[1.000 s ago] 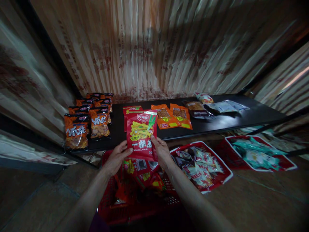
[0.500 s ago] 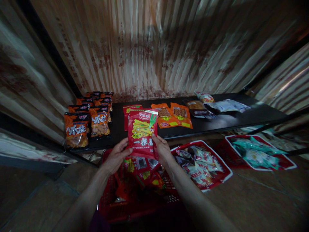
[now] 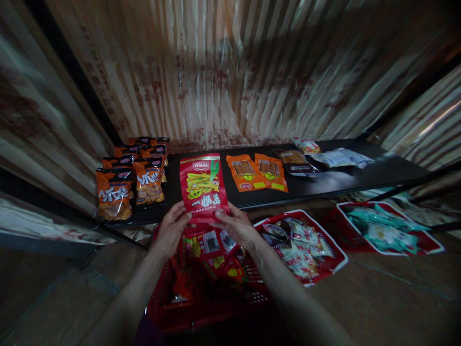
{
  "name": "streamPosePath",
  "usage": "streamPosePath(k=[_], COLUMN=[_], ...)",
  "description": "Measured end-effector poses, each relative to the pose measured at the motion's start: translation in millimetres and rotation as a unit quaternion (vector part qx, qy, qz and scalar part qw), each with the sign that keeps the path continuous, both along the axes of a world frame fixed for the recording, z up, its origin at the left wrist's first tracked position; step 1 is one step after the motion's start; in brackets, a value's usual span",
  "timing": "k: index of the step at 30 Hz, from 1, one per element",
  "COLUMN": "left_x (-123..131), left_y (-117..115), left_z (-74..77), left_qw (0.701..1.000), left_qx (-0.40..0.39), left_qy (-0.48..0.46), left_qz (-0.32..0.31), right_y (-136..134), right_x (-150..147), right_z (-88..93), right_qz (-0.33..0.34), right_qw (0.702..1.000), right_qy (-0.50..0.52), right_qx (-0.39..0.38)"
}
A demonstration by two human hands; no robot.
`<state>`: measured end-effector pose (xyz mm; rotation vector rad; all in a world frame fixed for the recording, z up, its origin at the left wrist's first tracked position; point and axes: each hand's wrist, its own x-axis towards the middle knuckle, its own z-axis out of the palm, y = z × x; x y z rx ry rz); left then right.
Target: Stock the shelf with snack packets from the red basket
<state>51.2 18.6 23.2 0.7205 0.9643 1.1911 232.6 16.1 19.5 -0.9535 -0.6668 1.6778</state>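
Observation:
A red snack bag (image 3: 202,185) with yellow sticks and a green onion printed on it is held between my two hands at the shelf's front edge. My left hand (image 3: 175,222) grips its lower left corner, and my right hand (image 3: 236,223) pinches the lower right side with the thumb in front. The bag's upper part leans over the black shelf (image 3: 169,192), hiding what lies behind it. Just right of it, two orange snack packets (image 3: 256,173) lie flat. Below my hands, a red basket (image 3: 162,288) holds more red and orange packets.
Orange-and-black snack bags (image 3: 131,180) stand in rows at the shelf's left end. Brown and white packages (image 3: 338,157) lie toward its right. On the floor are a red basket of white packets (image 3: 302,247) and another with green packets (image 3: 387,228). A pleated curtain (image 3: 223,86) hangs behind.
Both hands have carried the red snack bag left and slightly farther over the shelf. It now covers the red packet that showed behind it before.

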Motion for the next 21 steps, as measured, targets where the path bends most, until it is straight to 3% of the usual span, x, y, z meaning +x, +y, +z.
streamPosePath(k=[14,21], left_x=[-5.0,0.7], left_y=[3.4,0.7], left_z=[-2.0,-5.3], left_qw=[1.000,1.000], left_qx=[0.006,-0.013], left_qy=[0.005,-0.014], left_qz=[0.028,0.004], right_y=[-0.6,-2.1], right_x=[1.1,1.6], right_z=[-9.0,-12.3], right_qz=[0.034,0.036], right_qw=[0.998,0.999], right_qy=[0.017,-0.005], right_qx=[0.043,0.035])
